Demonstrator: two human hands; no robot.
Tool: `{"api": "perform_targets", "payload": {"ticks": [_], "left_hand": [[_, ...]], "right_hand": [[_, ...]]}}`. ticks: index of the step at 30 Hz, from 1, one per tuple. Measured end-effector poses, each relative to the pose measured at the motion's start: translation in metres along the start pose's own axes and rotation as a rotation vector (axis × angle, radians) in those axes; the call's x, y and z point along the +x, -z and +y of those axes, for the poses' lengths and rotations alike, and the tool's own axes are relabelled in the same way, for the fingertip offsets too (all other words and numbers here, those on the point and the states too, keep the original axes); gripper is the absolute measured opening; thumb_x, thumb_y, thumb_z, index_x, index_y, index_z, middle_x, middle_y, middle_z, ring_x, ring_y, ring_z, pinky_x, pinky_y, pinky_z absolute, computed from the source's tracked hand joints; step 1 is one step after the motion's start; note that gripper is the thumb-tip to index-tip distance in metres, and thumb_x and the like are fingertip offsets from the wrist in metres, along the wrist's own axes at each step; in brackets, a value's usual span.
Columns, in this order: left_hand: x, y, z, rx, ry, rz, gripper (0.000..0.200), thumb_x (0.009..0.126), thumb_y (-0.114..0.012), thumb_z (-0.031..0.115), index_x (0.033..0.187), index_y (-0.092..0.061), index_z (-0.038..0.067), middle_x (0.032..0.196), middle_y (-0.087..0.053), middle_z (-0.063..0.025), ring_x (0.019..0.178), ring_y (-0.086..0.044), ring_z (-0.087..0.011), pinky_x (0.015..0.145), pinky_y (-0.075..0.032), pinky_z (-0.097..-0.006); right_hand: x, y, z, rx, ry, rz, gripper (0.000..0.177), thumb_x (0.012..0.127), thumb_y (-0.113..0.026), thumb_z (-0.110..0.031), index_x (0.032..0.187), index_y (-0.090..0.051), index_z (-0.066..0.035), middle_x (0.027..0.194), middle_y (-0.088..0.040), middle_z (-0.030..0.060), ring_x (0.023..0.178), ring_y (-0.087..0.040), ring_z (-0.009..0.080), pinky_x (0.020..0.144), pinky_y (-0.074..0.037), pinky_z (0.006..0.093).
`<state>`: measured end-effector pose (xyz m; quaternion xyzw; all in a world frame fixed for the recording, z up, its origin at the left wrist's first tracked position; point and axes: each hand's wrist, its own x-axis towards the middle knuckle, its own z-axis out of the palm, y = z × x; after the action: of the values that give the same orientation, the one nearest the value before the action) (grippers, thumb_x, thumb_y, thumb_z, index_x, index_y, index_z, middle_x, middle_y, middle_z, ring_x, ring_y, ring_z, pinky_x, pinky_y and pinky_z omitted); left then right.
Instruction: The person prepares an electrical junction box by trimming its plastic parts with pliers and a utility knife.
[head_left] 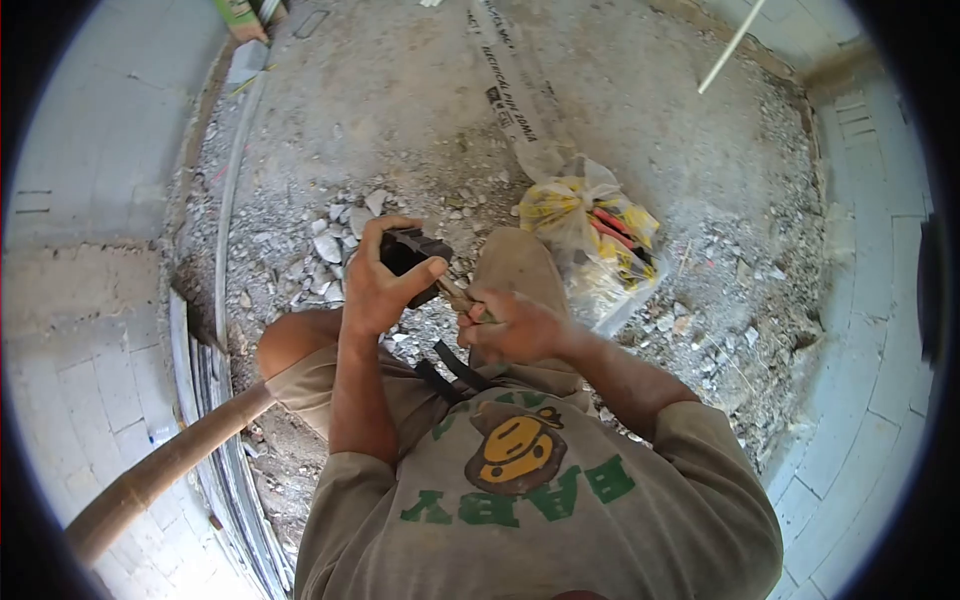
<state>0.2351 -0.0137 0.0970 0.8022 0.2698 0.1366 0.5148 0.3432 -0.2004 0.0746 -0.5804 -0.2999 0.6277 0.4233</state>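
Note:
My left hand (380, 280) grips a black box-like piece (412, 255), with the thumb on its near edge and the fingers around its far side. Close on its right, my right hand (510, 325) is closed around a small tool (455, 293), whose tip reaches to the black piece. Fingers cover most of the tool, so its kind cannot be made out. Both hands are above my bent knees, just in front of the shirt.
Broken stones (328, 248) lie beyond my left hand. A clear plastic bag (590, 225) with yellow and red contents sits past my right knee. Long pipes (210, 400) and a wooden pole (165, 465) are at the left. Block walls (870, 300) flank both sides.

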Motion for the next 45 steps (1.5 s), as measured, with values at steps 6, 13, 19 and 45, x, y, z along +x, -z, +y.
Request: {"api": "perform_targets", "payload": {"ticks": [6, 13, 19, 45], "left_hand": [[-0.001, 0.004, -0.002, -0.357, 0.129, 0.074, 0.059, 0.078, -0.076, 0.037, 0.119, -0.052, 0.001, 0.103, -0.065, -0.0131, 0.091, -0.065, -0.0184, 0.081, -0.053, -0.0301], [0.001, 0.008, -0.006, -0.752, 0.212, -0.009, 0.06, 0.086, -0.065, 0.048, 0.118, -0.047, 0.001, 0.121, -0.058, -0.0212, 0.089, -0.068, -0.0284, 0.068, -0.061, -0.0355], [0.001, 0.01, -0.006, -0.684, 0.333, -0.174, 0.058, 0.086, -0.063, 0.052, 0.108, -0.056, -0.001, 0.108, -0.065, -0.018, 0.082, -0.069, -0.0246, 0.063, -0.058, -0.0306], [-0.001, 0.002, -0.016, -0.568, 0.662, -0.352, 0.057, 0.086, -0.065, 0.053, 0.107, -0.057, 0.0, 0.087, -0.066, -0.0138, 0.06, -0.068, -0.024, 0.043, -0.053, -0.0297]], "right_hand": [[-0.017, 0.032, 0.001, -0.397, 0.116, 0.041, 0.018, 0.086, -0.06, -0.014, 0.099, -0.057, -0.002, 0.078, -0.06, 0.0062, 0.062, -0.063, 0.0153, 0.06, -0.048, 0.0315], [-0.031, 0.015, -0.04, -0.418, 0.198, 0.169, 0.017, 0.084, -0.059, -0.009, 0.098, -0.059, 0.0, 0.087, -0.062, 0.015, 0.083, -0.063, 0.0341, 0.071, -0.047, 0.0399], [-0.033, 0.028, -0.037, -0.7, 0.284, 0.172, 0.024, 0.084, -0.061, -0.009, 0.106, -0.055, -0.002, 0.093, -0.064, 0.0156, 0.092, -0.062, 0.0379, 0.078, -0.048, 0.0445], [-0.029, 0.028, -0.046, -0.741, 0.052, -0.03, 0.023, 0.084, -0.06, -0.017, 0.102, -0.06, -0.001, 0.097, -0.066, 0.0196, 0.098, -0.062, 0.0379, 0.084, -0.047, 0.0458]]}}
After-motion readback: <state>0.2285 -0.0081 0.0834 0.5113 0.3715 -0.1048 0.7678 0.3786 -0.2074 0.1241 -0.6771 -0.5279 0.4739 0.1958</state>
